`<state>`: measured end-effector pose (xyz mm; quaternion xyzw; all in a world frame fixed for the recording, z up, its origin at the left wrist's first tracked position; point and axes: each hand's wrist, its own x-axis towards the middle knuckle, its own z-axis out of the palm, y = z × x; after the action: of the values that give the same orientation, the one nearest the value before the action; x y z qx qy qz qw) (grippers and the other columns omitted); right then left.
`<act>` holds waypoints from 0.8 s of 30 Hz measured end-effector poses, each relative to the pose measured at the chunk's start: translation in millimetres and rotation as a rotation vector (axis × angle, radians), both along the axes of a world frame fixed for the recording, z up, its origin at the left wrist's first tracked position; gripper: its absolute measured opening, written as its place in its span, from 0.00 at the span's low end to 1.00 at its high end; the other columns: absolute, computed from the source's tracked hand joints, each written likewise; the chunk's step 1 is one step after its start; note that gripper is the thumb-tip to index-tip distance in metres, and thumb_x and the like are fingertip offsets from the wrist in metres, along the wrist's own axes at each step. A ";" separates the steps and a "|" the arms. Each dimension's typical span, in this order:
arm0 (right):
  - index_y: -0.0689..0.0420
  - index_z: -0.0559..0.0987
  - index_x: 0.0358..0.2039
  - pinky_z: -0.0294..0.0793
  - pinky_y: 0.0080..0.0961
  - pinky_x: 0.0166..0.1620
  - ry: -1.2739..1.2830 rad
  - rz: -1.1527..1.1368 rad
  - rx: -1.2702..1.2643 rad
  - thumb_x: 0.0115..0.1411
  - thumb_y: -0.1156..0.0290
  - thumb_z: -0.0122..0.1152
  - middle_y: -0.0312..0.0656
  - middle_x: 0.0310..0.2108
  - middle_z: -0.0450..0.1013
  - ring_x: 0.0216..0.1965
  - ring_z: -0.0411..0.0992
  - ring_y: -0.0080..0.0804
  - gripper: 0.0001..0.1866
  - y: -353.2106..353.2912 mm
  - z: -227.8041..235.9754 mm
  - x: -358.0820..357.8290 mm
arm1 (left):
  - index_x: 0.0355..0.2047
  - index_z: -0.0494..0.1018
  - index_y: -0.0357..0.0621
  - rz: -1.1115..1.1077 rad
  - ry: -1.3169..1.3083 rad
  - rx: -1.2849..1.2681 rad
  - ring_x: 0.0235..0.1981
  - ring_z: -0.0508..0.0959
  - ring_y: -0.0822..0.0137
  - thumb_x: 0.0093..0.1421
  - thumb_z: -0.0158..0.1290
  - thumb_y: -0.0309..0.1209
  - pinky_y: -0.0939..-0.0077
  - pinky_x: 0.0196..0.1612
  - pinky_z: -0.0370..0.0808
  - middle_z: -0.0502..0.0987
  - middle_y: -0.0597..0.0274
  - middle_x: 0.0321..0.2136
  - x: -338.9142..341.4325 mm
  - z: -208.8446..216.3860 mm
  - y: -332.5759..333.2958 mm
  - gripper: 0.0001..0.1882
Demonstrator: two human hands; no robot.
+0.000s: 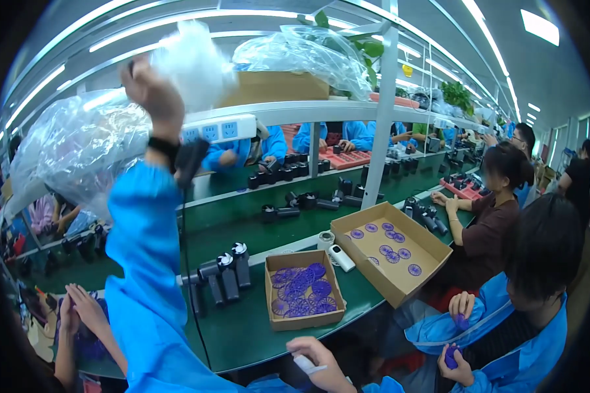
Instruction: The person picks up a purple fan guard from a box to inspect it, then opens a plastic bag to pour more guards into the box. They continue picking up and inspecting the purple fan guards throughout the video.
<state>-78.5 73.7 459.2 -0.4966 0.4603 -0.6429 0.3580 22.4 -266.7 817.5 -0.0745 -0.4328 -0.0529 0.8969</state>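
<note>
Head view: left hand [154, 95] raised, fingers curled; blur, cannot tell whether closed on the white bag [193, 65].
Bag position: just right of left hand, blurred.
Right hand [321, 367]: low, fingers loosely apart, nothing seen in grip.
Purple wheels [301, 288]: piled in small carton [306, 322], just beyond right hand.
Larger carton [400, 223]: farther out, rightward of that hand; scattered purple wheels inside.
</note>
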 end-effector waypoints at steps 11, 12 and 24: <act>0.61 0.76 0.31 0.70 0.25 0.39 0.319 -0.130 0.100 0.52 0.78 0.54 0.45 0.30 0.72 0.35 0.72 0.36 0.06 23.7 -8.4 0.9 | 0.39 0.70 0.47 0.899 -0.930 0.029 0.39 0.71 0.49 0.56 0.44 0.31 0.60 0.44 0.68 0.74 0.51 0.32 -58.3 52.4 -117.2 0.11; 0.61 0.76 0.31 0.70 0.26 0.39 0.321 -0.145 0.106 0.52 0.78 0.54 0.45 0.30 0.72 0.34 0.72 0.37 0.06 23.2 -10.8 -0.5 | 0.39 0.70 0.47 0.881 -0.944 0.034 0.39 0.71 0.49 0.56 0.44 0.31 0.60 0.44 0.68 0.74 0.51 0.32 -56.2 51.8 -124.0 0.11; 0.53 0.73 0.45 0.54 0.49 0.55 1.165 -0.607 0.133 0.48 0.70 0.59 0.44 0.48 0.65 0.52 0.61 0.46 0.21 -1.4 -26.9 -54.6 | 0.35 0.71 0.41 0.469 -0.896 -0.069 0.35 0.74 0.48 0.56 0.44 0.29 0.65 0.38 0.71 0.75 0.47 0.32 -52.3 -138.0 17.1 0.09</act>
<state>-133.1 72.2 432.3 -0.5881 0.7371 -0.3117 -0.1169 -29.9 -249.6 679.5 0.0253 -0.7816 0.1374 0.6079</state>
